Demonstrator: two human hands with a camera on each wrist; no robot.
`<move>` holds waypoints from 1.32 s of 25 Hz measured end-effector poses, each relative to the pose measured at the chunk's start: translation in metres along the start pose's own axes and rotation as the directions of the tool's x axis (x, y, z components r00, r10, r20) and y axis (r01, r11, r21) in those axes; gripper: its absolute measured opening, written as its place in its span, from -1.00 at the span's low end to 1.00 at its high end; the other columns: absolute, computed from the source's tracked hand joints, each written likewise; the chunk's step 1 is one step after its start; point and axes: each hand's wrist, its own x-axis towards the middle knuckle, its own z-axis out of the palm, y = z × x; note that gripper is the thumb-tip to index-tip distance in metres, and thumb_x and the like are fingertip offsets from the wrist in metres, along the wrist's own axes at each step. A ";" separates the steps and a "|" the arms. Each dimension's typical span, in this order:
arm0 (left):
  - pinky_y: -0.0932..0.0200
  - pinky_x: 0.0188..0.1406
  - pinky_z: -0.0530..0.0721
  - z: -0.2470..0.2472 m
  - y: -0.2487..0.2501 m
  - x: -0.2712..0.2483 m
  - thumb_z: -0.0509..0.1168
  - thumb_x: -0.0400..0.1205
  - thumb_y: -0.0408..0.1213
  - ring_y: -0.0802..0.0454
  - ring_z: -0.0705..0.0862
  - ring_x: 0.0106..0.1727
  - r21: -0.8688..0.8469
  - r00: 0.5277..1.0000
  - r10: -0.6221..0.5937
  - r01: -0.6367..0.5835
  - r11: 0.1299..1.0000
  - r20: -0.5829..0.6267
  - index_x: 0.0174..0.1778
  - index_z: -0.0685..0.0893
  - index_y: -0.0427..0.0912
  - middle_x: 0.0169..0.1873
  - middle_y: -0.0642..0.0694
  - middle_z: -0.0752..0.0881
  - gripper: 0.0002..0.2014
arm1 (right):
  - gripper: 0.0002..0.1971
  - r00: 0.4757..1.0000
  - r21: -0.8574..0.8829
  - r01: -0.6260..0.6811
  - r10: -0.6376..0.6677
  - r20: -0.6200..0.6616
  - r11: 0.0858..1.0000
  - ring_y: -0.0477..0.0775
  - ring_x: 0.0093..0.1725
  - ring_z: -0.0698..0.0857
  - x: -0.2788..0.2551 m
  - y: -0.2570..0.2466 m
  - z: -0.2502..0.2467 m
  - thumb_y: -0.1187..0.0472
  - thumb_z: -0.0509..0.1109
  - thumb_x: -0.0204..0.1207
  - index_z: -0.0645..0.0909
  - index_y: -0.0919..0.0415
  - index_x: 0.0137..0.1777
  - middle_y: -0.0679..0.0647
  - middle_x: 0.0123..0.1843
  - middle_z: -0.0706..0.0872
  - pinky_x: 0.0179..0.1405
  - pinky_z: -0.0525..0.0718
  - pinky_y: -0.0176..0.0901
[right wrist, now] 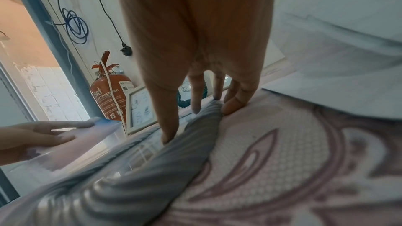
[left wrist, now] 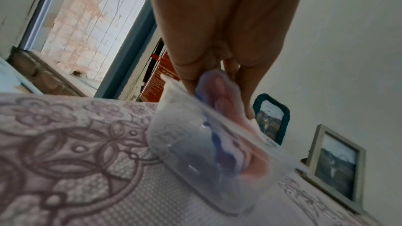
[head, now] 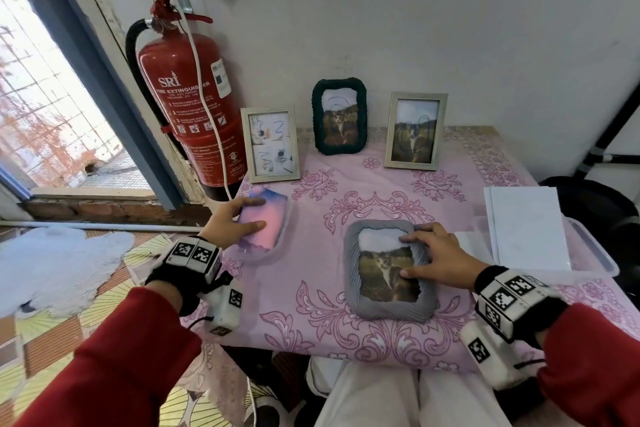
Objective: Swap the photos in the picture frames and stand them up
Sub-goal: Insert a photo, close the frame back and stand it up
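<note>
Both frames lay flat, unstood: left hand (head: 231,220) gripped the clear frame (head: 264,229); right hand (head: 437,256), fingers extended, pressed the grey frame (head: 385,270).

The head camera looks forward and down from above the person's lap, taking in the whole pink tablecloth (head: 381,204), the wall behind it and both forearms. The left wrist camera sits low and close under the left hand (left wrist: 208,44), facing along the fingers toward the wall, and it shares the dark green frame (left wrist: 272,119) with the head view. The right wrist camera hugs the cloth too, looking under the right hand (right wrist: 195,49) across the grey frame (right wrist: 152,169), and it shares the fire extinguisher (right wrist: 110,95) with the head view.
</note>
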 end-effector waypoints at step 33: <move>0.28 0.19 0.47 0.037 0.094 -0.005 0.27 0.64 -0.32 0.08 0.59 0.22 0.117 0.965 0.259 -0.261 0.958 0.031 0.38 0.54 -0.18 0.28 -0.05 0.62 -0.64 | -0.36 1.000 0.009 0.008 -0.008 -0.014 1.000 0.22 0.49 0.19 -0.004 0.002 0.004 0.00 0.56 0.35 0.46 0.00 0.43 0.10 0.52 0.21 0.53 0.16 -0.09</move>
